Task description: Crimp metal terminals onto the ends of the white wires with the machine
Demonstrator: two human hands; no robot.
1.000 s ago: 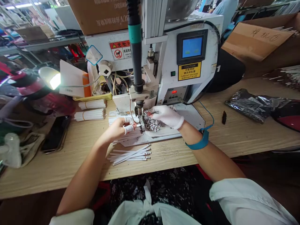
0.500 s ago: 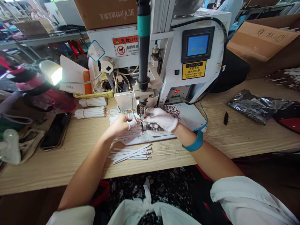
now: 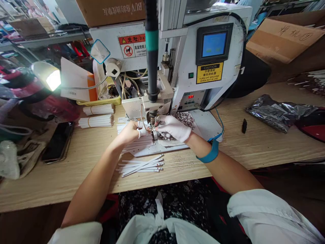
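Note:
My left hand [image 3: 130,133], with white covers on some fingertips, is at the left of the machine's working tip [image 3: 152,118]. Its fingers are pinched together over a layer of white strips [image 3: 139,144]; what they grip is hidden. From the right, my white-gloved right hand [image 3: 175,128] reaches to the same spot, thumb and fingers closed at the tip on something too small to make out. Under and behind the glove is a pile of small dark and whitish parts [image 3: 185,118]. A loose stack of white strips [image 3: 142,165] lies on the table in front of the machine.
Two banded bundles of white strips [image 3: 96,121] lie at the left, near a phone [image 3: 58,140] and a lit lamp [image 3: 52,78]. The machine [image 3: 215,98] carries a blue screen [image 3: 214,44]. At the right are a silvery plastic bag [image 3: 275,113] and a cardboard box [image 3: 284,39].
The camera view has shifted slightly, so the machine and table items appear a little further left and up. Both hands stay at the machine's tip with nearly the same pose.

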